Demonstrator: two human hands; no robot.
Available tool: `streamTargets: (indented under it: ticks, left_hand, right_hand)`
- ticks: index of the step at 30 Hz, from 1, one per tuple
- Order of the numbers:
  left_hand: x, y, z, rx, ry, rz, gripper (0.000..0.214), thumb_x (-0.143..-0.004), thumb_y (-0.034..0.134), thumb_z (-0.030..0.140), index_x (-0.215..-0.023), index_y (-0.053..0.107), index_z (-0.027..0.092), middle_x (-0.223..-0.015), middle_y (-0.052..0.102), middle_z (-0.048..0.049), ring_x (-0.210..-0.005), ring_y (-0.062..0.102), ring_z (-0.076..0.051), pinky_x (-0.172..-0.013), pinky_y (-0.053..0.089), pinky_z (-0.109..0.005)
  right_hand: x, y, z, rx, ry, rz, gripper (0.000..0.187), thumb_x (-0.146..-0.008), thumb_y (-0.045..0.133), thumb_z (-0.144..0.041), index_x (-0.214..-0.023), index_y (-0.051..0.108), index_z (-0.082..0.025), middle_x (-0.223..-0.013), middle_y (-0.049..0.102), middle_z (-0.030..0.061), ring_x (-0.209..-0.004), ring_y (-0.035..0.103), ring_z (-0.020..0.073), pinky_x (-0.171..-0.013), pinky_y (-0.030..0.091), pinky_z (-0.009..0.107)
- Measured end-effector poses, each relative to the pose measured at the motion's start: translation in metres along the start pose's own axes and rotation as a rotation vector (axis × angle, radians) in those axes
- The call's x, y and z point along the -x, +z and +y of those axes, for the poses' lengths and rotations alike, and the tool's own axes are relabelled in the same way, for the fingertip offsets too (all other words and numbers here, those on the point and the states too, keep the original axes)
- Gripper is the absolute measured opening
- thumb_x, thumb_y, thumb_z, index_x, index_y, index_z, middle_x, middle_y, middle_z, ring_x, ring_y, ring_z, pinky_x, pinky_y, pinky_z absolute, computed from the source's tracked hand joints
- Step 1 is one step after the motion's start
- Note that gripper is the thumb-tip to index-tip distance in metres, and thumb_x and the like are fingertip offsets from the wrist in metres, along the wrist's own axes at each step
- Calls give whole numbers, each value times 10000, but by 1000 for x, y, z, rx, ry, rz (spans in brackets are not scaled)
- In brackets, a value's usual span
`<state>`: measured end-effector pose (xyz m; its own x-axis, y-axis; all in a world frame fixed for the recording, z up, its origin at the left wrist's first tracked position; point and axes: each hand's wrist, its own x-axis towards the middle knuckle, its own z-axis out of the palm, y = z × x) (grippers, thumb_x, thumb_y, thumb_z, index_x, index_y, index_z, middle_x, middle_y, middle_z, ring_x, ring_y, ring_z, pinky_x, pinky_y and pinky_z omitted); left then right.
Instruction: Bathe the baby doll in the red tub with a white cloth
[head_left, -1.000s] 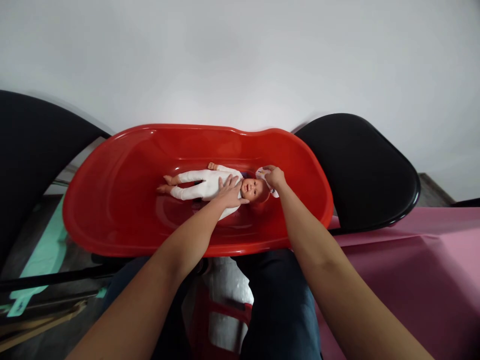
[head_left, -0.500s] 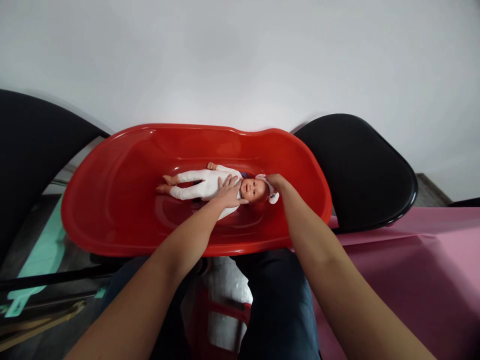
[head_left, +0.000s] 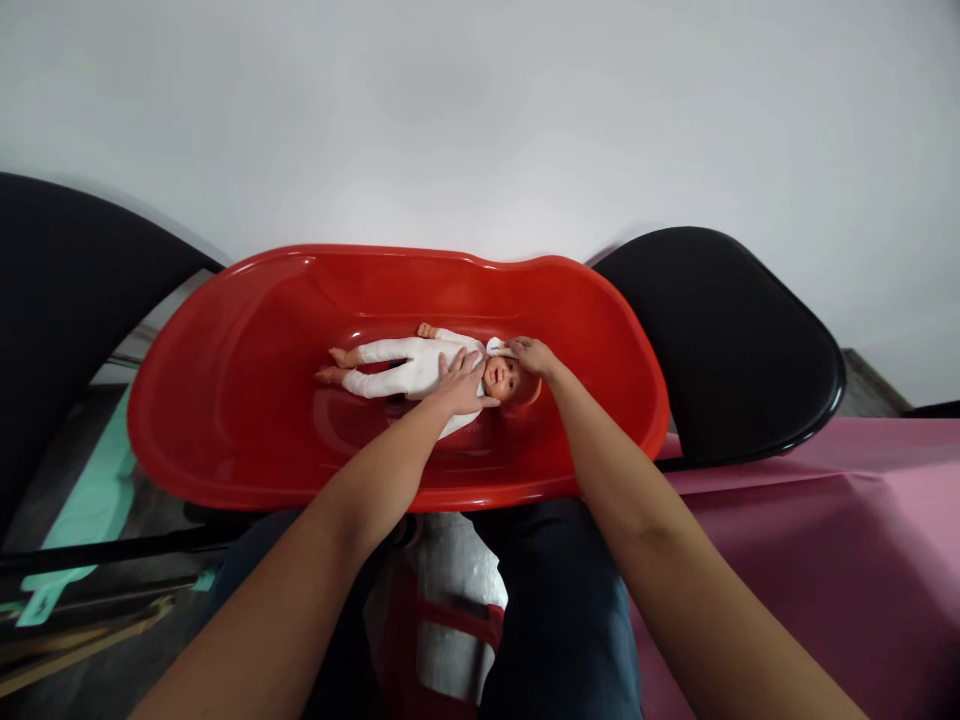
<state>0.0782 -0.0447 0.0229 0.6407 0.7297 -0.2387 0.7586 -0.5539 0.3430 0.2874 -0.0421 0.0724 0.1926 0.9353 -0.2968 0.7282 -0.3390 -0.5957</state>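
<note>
A baby doll (head_left: 405, 368) in a white long-sleeved suit lies on its back inside a red plastic baby bath (head_left: 225, 400), its head to the right. My left hand (head_left: 459, 385) rests with spread fingers on the doll's chest, just under its chin. My right hand (head_left: 531, 356) is pressing a small white cloth (head_left: 495, 347) against the top of the doll's head. Most of the cloth is hidden under my fingers.
Black curved shapes, possibly chair seats, flank the bath on both sides: one (head_left: 720, 340) right, one (head_left: 75, 300) left. A pink sheet (head_left: 825, 560) covers the right side. My dark jeans (head_left: 562, 610) lie below, and a white wall (head_left: 480, 120) stands behind.
My right hand has moved left from beside the doll's head to its top, carrying the cloth with it. My left hand has stayed on the chest.
</note>
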Motion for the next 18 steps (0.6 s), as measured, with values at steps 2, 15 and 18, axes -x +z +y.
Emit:
streamTargets:
  ticks: [2,15,18]
  left_hand:
    - [1,-2,2,-3,-4,0,1049,-915,570,759,-1746,226,219,-1814,81,-121,-1670,-75,-368,-1284,-59,-713]
    - [2,-3,4,11,-17,-2,1058,-917,586,745,-1756,183,241,-1816,78,-106,-1671,-62,-366,-1283,-75,-709]
    - [3,-3,3,27,-10,9,1096,-927,595,722,-1769,47,285,-1819,68,-89,-1672,-49,-362,-1281,-62,-715]
  right_hand:
    - [0,5,-5,83,-80,-36,420,-1116,482,-456,-1319,760,-214,-1337,737,120,-1220,694,222,-1085,503,300]
    - [-9,-3,9,91,187,-59,588,-1122,362,-528,-1379,695,-118,-1193,743,218,-1006,751,296,-865,589,334]
    - [-5,-9,12,-61,403,-125,647,-1098,386,-590,-1404,631,-75,-925,739,204,-747,755,325,-699,617,409]
